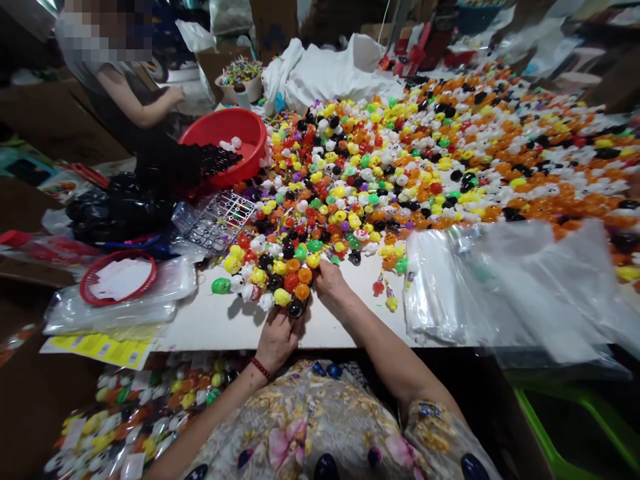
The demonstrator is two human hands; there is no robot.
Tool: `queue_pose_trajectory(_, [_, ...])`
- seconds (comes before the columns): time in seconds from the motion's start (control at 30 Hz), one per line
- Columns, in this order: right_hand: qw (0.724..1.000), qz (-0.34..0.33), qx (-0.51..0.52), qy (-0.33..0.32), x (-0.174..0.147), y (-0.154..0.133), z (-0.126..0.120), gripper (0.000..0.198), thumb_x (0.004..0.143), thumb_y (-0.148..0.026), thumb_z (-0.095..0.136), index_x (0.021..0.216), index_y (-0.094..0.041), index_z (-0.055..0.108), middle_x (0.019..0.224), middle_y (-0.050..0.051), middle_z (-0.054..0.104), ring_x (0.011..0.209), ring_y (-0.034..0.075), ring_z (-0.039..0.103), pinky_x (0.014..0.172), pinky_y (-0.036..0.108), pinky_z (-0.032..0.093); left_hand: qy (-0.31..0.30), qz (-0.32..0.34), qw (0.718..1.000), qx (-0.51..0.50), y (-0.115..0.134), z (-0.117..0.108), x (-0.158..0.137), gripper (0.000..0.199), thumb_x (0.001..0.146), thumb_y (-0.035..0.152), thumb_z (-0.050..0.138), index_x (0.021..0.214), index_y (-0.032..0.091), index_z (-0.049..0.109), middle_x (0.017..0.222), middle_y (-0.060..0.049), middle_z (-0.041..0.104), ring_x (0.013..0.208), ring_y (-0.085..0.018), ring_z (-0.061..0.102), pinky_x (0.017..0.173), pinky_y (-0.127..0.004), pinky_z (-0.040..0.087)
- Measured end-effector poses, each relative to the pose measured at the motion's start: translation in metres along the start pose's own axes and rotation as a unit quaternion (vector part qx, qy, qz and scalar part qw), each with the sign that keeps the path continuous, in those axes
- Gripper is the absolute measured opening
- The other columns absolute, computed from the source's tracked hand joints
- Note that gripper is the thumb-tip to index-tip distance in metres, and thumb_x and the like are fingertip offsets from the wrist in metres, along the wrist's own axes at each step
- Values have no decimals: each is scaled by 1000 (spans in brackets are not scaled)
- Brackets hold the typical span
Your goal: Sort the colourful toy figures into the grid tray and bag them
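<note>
Left hand [277, 340] and right hand [331, 280] both have hold of the packed batch of cartoon-head toys [278, 275], near corner and right side, fingertips partly hidden. I'd keep it level, there by the white table's [215, 328] front edge; loose pile [390, 157] sits just beyond.

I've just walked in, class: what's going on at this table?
A person's left hand and right hand are at the near and right edges of a cluster of colourful toy heads; their fingertips are partly hidden. Behind lies a wide pile of similar heads. Clear plastic bags lie to the right, and a red basket holding white paper sits left. Another person is beside a red basin.
</note>
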State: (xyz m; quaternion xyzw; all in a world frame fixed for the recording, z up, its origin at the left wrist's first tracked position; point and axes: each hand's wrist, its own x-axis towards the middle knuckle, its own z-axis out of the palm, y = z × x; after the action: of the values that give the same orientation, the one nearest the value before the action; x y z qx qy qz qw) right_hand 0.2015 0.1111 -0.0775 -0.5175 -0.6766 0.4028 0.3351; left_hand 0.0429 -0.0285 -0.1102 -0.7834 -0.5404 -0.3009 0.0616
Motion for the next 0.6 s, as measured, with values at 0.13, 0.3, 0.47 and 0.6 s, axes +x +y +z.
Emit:
queue_pose_trajectory(0.13, [999, -16, -32, -24, 8, 1, -3, 15, 74, -12, 52, 72, -22, 63, 80, 3, 67, 80, 20, 60, 78, 32, 47, -9, -16, 1000, -12, -1, 2, -3, 32, 92, 18, 51, 120, 21, 66, 111, -11, 71, 108, -25, 63, 96, -41, 52])
queue_pose_trajectory(0.3, [998, -31, -52, -23, 8, -1, -6, 13, 75, -15, 54, 72, -23, 63, 80, 2, 67, 81, 21, 61, 78, 32, 48, -11, -30, 999, -28, 1, 6, 0, 35, 93, 20, 49, 124, 22, 65, 111, -11, 70, 108, -26, 62, 97, -43, 53])
queue_pose_trajectory(0.47, [998, -40, -56, 10, -11, -7, -3, 13, 80, -22, 51, 77, -21, 64, 81, 5, 67, 79, 22, 61, 74, 34, 49, -19, -24, 998, -54, -8, -7, 3, 30, 92, 20, 48, 113, 21, 70, 100, -10, 72, 100, -22, 66, 89, -35, 58])
queue_pose_trajectory(0.6, [997, -20, -62, 31, -53, 1, 10, 14, 80, -25, 51, 79, -22, 64, 81, 6, 67, 76, 22, 62, 71, 35, 50, -34, -44, 990, -131, -32, -33, -17, 24, 89, 19, 50, 92, 22, 74, 87, -7, 73, 87, -20, 68, 77, -31, 59])
